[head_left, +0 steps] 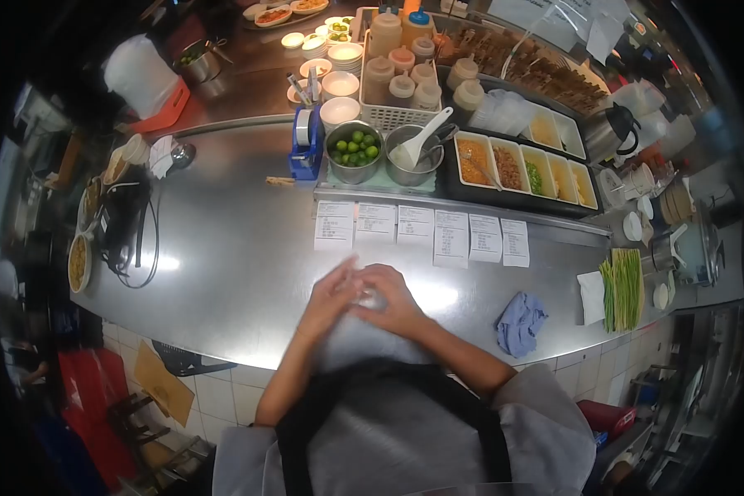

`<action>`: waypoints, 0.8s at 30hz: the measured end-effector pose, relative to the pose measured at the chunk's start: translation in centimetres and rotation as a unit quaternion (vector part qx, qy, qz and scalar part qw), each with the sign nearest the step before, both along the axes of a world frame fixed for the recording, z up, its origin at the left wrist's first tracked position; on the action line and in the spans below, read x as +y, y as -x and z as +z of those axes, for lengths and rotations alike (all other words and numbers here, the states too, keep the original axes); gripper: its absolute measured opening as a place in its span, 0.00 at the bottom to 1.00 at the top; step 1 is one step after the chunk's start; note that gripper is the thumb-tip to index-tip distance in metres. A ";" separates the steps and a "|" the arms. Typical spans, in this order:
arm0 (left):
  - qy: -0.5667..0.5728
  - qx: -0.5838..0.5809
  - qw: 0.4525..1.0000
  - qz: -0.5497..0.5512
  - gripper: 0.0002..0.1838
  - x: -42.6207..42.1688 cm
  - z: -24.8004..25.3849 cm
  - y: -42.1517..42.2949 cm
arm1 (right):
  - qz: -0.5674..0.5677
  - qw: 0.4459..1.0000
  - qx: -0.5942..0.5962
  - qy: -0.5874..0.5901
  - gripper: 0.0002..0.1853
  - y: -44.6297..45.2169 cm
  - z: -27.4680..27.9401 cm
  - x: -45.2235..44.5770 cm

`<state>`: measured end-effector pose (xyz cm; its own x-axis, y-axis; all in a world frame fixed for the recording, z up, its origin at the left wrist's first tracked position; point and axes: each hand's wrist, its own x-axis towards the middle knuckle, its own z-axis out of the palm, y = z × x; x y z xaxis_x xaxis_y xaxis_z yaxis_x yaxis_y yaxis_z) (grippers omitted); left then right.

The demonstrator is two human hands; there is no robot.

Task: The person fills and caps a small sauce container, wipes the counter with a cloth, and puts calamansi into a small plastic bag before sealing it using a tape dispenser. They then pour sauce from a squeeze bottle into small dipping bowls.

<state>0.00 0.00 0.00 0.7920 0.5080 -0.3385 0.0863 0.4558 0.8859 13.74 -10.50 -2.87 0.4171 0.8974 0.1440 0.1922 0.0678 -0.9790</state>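
Observation:
My left hand and my right hand meet in front of my chest, above the near part of the steel counter. Motion smears the fingers of the left hand. The right hand's fingers are curled, with the thumb bent toward them. A pale, shiny patch shows between the hands, but what it is I cannot make out. Just beyond the hands, several printed order slips hang in a row along the raised ledge. To the right of my right hand lies a crumpled blue cloth.
Behind the slips stand a blue tape dispenser, a bowl of limes, a metal bowl with a white spoon, a tray of toppings and a basket of squeeze bottles. Green stalks lie at the right; a black device sits left.

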 end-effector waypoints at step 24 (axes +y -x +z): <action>-0.033 0.058 0.972 0.225 0.29 -2.6 0.1 8.7 | -0.350 0.799 -0.291 -0.393 0.34 -23.7 23.4 2.4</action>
